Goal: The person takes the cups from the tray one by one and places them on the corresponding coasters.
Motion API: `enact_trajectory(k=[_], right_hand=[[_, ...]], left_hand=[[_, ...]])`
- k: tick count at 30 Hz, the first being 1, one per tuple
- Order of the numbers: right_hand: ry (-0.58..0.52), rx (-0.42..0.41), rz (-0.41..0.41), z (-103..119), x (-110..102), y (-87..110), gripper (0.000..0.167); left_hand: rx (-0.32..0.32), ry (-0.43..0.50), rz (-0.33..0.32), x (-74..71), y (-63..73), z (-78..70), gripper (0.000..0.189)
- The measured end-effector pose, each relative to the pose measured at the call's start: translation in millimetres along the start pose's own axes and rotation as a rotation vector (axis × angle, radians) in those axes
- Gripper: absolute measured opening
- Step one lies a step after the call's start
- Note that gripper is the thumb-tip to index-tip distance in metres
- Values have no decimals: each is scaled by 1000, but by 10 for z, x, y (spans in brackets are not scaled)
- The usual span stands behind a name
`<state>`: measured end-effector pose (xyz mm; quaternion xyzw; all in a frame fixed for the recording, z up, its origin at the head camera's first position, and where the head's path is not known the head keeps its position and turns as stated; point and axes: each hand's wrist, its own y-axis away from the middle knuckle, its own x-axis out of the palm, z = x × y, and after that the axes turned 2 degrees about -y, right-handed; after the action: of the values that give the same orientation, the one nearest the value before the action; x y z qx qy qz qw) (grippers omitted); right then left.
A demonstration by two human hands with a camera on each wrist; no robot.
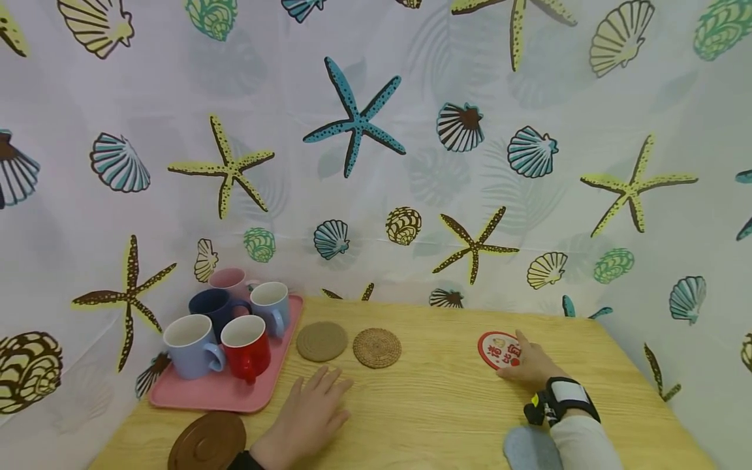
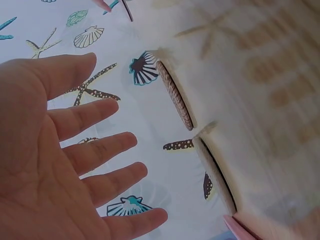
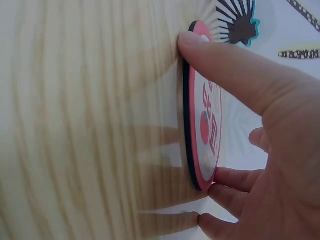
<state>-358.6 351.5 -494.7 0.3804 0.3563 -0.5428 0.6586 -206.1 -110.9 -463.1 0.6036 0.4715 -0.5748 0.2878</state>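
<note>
My right hand (image 1: 531, 365) holds a round red-and-white coaster (image 1: 493, 346) by its rim, at the right of the table. In the right wrist view the thumb (image 3: 200, 47) meets one edge of this coaster (image 3: 204, 115), which has a dark underside, and fingertips meet the opposite edge. Whether it touches the wood is hard to tell. With fingers spread and holding nothing, my left hand (image 1: 308, 414) hovers palm down over the table. Beyond it lie an olive round coaster (image 1: 322, 341) and a woven brown coaster (image 1: 377, 348).
A pink tray (image 1: 276, 391) at the left carries several mugs, among them a red mug (image 1: 249, 349) and a navy mug (image 1: 208, 307). A brown round coaster (image 1: 208, 440) lies before the tray. Near my right forearm is a grey coaster (image 1: 531, 450). A patterned cloth (image 1: 376, 196) hangs behind.
</note>
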Motion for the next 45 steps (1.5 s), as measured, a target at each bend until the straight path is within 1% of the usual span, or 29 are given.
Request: enact_trajectory(k=[3,10,16,21,24,34,38,41,45], right_hand=[[15,-35,-10,120,15,48,120],[-3,-92,4,283,182,31,116],[-13,-143,11,628,275,77,111],[-22,-152,19,902,369,81,108],[-27,-150,20,1007,436,53,108],[-37,-150,9,1142,621,-72,109],[-32,-143,6,1160,671,-110,110],[-31,-139,3,1172,687,-116,111],[-29,-157,-3,1165,652,-70,113]], left_hand=[[-3,5,-5,14,-1,22,46],[-11,26,-19,28,14,47,45],[-12,44,-31,18,35,40,44],[-15,59,-21,-5,39,44,45],[-16,71,-12,-18,43,39,45],[-22,76,19,-22,53,35,47],[-22,79,19,-21,57,42,47],[-23,82,13,-22,59,45,47],[-32,83,12,-27,63,53,47]])
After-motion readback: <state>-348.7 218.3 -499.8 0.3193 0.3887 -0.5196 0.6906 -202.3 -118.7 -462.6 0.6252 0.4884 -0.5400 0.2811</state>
